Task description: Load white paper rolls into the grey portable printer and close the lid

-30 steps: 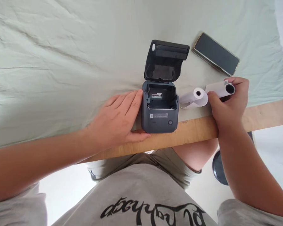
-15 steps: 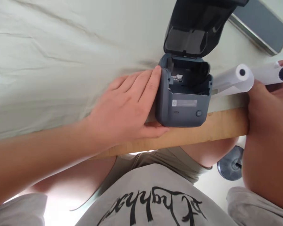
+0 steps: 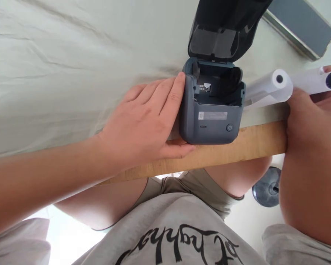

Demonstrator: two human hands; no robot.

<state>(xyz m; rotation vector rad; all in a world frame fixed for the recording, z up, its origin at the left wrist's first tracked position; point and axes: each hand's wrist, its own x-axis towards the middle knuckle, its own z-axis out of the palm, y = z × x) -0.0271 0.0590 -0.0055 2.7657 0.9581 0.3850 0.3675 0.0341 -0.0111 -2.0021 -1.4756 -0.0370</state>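
A dark grey label printer (image 3: pixel 213 125) stands at the table edge, its black lid (image 3: pixel 213 40) raised and its roll bay showing no roll. My left hand (image 3: pixel 151 114) grips its left side, fingers stretched along the wall and thumb at the front bottom corner. To the printer's right lies a white paper roll (image 3: pixel 273 86) with a small dark core hole. Just beyond it, my right hand (image 3: pixel 317 108) is closed round another white roll (image 3: pixel 309 80) with a wider dark core; some of its fingers are hidden or cut off by the frame.
A grey flat-topped device with a metallic rim (image 3: pixel 303 27) lies at the top right. Pale wrinkled cloth (image 3: pixel 57 73) covers the table, whose wooden edge (image 3: pixel 253 141) runs along the front. Below, a round dark base (image 3: pixel 266 187) stands on the floor.
The whole view has shifted slightly, so the printer, rolls and device appear a little further up and left. Both hands keep their places on the same things.
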